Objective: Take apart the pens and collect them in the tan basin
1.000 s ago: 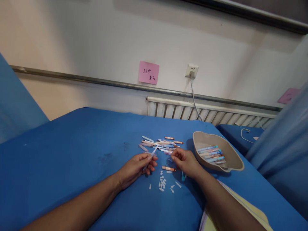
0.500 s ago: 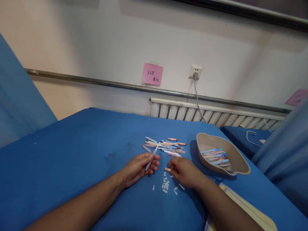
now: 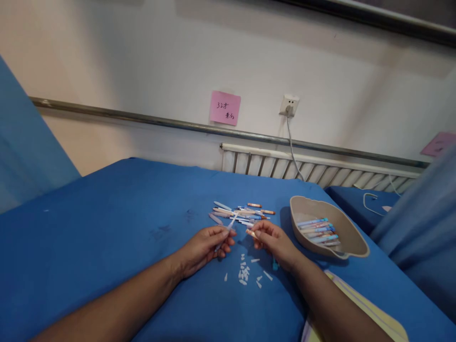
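1. left hand (image 3: 213,241) pinches a pen (image 3: 231,224) aslant, likely leaving its upper end free.
2. loose pens (image 3: 245,213) lie beyond, white bits (image 3: 244,274) nearer, perhaps within reach.
3. right hand (image 3: 273,241) grips a short orange barrel (image 3: 251,233) near the pen.
4. tub (image 3: 344,221) holds more pens (image 3: 318,232), walls likely keeping them together.

From where I stand, the far wall (image 3: 160,57) carries a horizontal metal rail (image 3: 142,120). Above the rail: a handwritten pink note (image 3: 225,108) and, to its right, a wall socket (image 3: 289,104) with plug inserted. The cable (image 3: 292,149) descends past the rail to the white radiator (image 3: 320,163). Blue curtains hang at left (image 3: 28,152) and right (image 3: 423,223). Near right: a flat yellow item (image 3: 372,311), material unclear.
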### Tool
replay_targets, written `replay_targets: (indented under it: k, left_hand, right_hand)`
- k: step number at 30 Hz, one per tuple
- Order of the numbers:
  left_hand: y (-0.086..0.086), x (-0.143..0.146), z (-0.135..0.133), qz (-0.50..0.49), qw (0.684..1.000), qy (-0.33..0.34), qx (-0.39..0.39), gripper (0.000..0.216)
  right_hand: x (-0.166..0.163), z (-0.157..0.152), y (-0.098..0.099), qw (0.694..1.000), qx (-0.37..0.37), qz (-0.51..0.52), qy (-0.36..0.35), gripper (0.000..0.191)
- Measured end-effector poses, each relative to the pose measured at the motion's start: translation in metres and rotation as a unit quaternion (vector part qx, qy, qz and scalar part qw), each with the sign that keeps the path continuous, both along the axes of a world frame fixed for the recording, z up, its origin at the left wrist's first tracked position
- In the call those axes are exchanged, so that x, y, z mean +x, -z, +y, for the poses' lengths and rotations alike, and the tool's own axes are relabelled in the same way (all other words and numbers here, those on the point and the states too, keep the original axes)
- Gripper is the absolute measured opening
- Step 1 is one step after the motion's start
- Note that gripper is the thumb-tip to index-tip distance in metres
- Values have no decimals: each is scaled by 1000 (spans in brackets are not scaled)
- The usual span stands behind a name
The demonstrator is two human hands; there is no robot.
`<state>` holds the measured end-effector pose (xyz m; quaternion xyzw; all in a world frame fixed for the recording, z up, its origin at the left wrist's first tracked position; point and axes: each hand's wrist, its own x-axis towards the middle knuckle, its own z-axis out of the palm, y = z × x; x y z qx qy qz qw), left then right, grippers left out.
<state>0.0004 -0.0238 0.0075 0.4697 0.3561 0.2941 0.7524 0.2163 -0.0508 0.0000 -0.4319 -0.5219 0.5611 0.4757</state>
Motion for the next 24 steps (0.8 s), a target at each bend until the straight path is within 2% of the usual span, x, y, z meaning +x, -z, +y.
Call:
replay_targets:
  k: [7, 14, 24]
  left_hand:
    - [5, 3, -1, 98, 989, 43, 104, 40]
    - [2, 4, -5, 155, 972, 69, 164, 41]
    - [-9, 5, -10, 215, 953, 70, 200, 40]
  right_hand:
    - [5, 0, 2, 996, -23, 37, 82, 34]
    - [7, 0, 3, 997, 3, -15, 77, 32]
    - [3, -1, 0, 991, 63, -101, 57, 30]
